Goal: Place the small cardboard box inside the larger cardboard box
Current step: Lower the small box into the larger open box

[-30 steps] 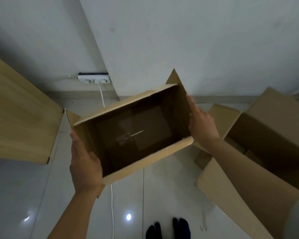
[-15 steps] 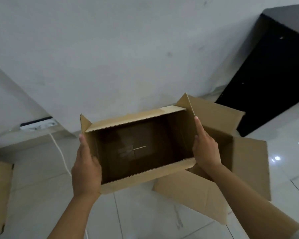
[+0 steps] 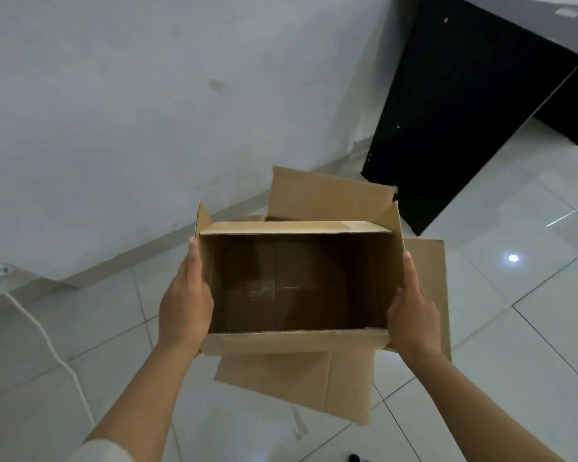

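While both hands grip it, small box (image 3: 294, 341) now directly over larger box (image 3: 327, 198).

Small box held over larger box, both open-topped.
small cardboard box (image 3: 297, 341) sits between the hands: left hand (image 3: 185, 303) flat on its left wall, right hand (image 3: 412, 310) on its right wall. larger cardboard box (image 3: 327, 198) lies on the floor (image 3: 514, 345) directly below and behind it, flaps sticking out on the far, right and near sides. Wall (image 3: 147, 111) behind; cabinet (image 3: 464, 105) far right; cable (image 3: 57, 358) on the floor at left.
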Demonstrator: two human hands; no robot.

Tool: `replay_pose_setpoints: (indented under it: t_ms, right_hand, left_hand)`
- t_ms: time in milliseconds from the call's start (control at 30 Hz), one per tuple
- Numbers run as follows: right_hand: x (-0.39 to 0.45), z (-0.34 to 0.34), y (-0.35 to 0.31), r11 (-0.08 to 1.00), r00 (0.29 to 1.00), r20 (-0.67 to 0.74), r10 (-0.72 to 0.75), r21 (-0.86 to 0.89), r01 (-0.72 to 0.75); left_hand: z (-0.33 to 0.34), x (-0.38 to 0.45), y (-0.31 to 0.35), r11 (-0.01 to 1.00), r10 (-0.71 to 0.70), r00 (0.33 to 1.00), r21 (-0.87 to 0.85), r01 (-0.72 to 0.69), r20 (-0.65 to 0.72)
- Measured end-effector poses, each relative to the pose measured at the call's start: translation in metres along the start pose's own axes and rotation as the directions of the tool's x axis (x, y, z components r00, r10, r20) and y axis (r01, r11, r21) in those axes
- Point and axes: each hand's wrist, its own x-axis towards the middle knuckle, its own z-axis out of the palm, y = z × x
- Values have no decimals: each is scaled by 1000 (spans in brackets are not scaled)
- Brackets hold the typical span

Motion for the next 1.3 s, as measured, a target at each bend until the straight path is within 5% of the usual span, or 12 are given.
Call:
replay_pose_setpoints:
  t_ms: [767, 1300]
  right_hand:
    - [66, 51, 76, 971, 970, -58, 237, 60, -233]
    - [86, 145, 155, 978, 977, 32, 208, -21, -208]
  left_hand:
    - [118, 91, 38, 981, 185, 975, 40, -191, 122]
    - [244, 100, -7, 979, 177, 966, 63, -192, 188]
